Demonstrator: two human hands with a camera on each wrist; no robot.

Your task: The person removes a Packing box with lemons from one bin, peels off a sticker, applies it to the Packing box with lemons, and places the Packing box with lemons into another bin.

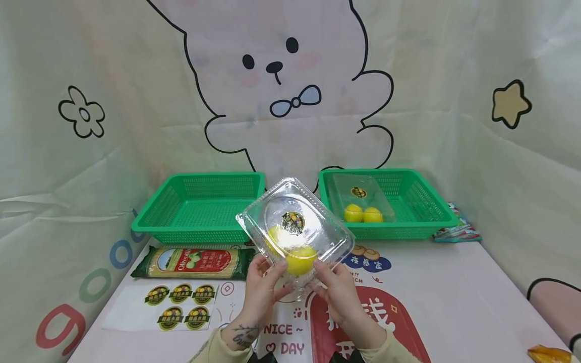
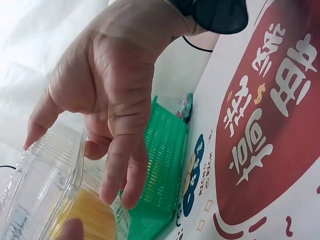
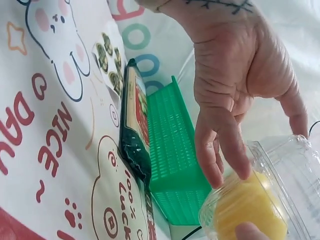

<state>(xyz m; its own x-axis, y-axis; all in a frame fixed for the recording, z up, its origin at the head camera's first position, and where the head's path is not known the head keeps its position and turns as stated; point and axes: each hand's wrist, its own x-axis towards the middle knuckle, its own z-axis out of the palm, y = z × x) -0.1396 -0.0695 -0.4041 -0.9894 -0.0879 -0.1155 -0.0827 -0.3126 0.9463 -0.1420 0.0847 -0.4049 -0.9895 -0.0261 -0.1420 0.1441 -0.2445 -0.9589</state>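
Both hands hold up a clear plastic clamshell box (image 1: 317,224), tilted in front of the green baskets. On its lid is a round dark-and-gold sticker (image 1: 293,222). Two yellow ball-like things (image 1: 301,260) show through the plastic. My left hand (image 1: 259,298) grips the lower left side, its thumb on the lid; my right hand (image 1: 343,297) grips the lower right side likewise. The right wrist view looks across at the tattooed left hand (image 3: 232,85), fingertips at the box edge. In the left wrist view the right hand (image 2: 110,85) holds the opposite side.
A green basket (image 1: 204,234) stands at back left. Another green basket (image 1: 399,231) at back right contains a similar stickered box (image 1: 386,201). A noodle packet (image 1: 195,263) and a sticker sheet (image 1: 131,307) lie on the left. Colourful packaging (image 1: 458,229) sits beside the right basket.
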